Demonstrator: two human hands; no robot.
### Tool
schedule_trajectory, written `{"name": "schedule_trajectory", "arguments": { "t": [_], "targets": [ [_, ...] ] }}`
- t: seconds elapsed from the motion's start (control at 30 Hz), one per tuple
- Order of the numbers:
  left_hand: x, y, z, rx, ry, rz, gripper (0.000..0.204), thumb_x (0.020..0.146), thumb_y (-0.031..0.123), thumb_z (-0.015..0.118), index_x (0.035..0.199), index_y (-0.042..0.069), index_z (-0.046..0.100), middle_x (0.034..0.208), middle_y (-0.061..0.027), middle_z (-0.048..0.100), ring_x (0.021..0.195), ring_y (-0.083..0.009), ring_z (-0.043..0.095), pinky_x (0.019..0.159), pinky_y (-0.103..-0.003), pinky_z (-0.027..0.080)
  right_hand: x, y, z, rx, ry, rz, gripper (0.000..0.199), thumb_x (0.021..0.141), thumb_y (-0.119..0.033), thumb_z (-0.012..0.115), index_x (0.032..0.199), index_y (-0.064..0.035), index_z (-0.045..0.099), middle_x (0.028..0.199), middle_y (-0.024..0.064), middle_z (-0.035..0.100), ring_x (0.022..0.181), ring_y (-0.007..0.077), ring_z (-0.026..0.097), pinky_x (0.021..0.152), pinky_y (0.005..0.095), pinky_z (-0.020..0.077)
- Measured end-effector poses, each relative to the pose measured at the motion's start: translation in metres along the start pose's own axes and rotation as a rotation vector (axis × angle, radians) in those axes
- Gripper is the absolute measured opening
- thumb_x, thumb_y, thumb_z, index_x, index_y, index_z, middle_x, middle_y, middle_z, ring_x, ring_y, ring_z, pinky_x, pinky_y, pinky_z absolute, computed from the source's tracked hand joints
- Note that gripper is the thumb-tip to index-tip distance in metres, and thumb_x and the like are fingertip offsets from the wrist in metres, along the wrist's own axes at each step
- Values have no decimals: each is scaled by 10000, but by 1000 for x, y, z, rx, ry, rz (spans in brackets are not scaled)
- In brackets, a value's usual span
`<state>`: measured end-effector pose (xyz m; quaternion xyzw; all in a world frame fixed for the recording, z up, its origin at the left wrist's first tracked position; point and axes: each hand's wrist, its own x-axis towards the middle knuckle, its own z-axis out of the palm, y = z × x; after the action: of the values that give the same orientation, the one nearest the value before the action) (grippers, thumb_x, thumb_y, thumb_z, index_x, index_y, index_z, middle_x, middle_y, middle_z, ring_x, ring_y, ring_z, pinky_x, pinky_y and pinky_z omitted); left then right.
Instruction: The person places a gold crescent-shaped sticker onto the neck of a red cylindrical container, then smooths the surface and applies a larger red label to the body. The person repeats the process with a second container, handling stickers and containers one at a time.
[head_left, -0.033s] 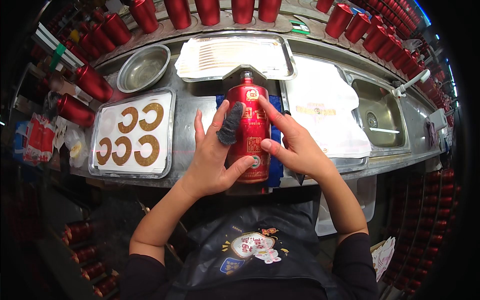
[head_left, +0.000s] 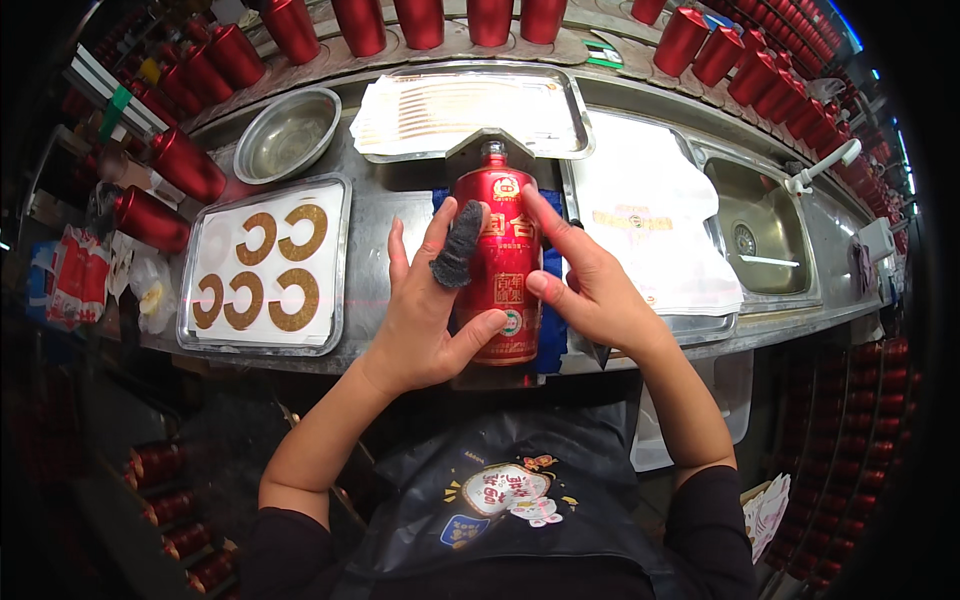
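A red bottle [head_left: 510, 262] with gold print lies in a holder in front of me, its bare neck pointing away. My left hand [head_left: 415, 322] rests along its left side, fingers spread, the thumb on the lower front. A dark fabric finger sleeve [head_left: 457, 250] covers one finger of that hand. On the other side, my right hand [head_left: 598, 290] has its index finger stretched along the bottle's upper right and its thumb near the right edge. Blue cloth [head_left: 550, 345] shows beneath the bottle. Left of it, a steel tray [head_left: 340, 215] carries several gold C-shaped decals [head_left: 292, 299] on white sheets.
A metal bowl [head_left: 288, 135] and a second tray [head_left: 580, 125] of printed sheets stand at the back. White sheets [head_left: 640, 160] lie right, beside a sink [head_left: 765, 215] with a tap [head_left: 835, 160]. Red bottles [head_left: 419, 22] line the conveyor [head_left: 470, 58] beyond.
My right index finger and thumb have shifted very slightly on the bottle's right side. The bottles on the far conveyor have moved a little to the right.
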<state>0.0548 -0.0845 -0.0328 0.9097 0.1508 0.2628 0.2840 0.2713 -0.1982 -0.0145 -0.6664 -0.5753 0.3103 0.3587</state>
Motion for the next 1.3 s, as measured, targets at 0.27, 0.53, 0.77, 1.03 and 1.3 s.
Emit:
{"name": "schedule_trajectory", "arguments": {
  "t": [0.27, 0.53, 0.77, 1.03, 1.3],
  "targets": [
    [8, -9, 18, -672, 231, -354, 778, 988, 254, 640, 1531, -111, 221, 1594, -325, 271, 1510, -355, 268, 1217, -437, 230, 25, 27, 12, 401, 166, 182, 658, 931, -460, 688, 1390, -23, 514, 1100, 121, 657, 950, 165, 621, 787, 297, 503],
    [27, -15, 27, -1041, 299, -436, 510, 962, 173, 696, 1251, -123, 397, 1504, -326, 409, 1380, -280, 466, 1114, -382, 414, 31, 22, 11, 375, 149, 213, 569, 915, -446, 718, 1269, -27, 566, 1044, 93, 646, 930, 149, 599, 801, 276, 489],
    [36, -8, 26, -1029, 359, -508, 519, 944, 181, 723, 1243, -113, 417, 1412, -281, 517, 1218, -223, 592, 1001, -335, 508, 39, 29, 16, 441, 212, 182, 561, 916, -462, 719, 1237, -23, 581, 1037, 99, 649, 949, 148, 605, 808, 290, 495],
    [29, -7, 33, -894, 445, -575, 514, 956, 210, 713, 1234, -122, 436, 1435, -311, 506, 1262, -240, 574, 1024, -351, 490, 31, 31, 16, 358, 302, 87, 508, 963, -382, 674, 1289, -7, 566, 1041, 99, 642, 889, 121, 588, 757, 264, 484],
    [-5, -10, 24, -940, 231, -395, 796, 983, 199, 657, 1556, -73, 177, 1594, -253, 332, 1457, -285, 375, 1194, -390, 289, -32, 19, 13, 364, 64, 117, 572, 926, -252, 722, 1411, -38, 507, 1126, 59, 589, 624, 20, 468, 547, 198, 388]
  ]
}}
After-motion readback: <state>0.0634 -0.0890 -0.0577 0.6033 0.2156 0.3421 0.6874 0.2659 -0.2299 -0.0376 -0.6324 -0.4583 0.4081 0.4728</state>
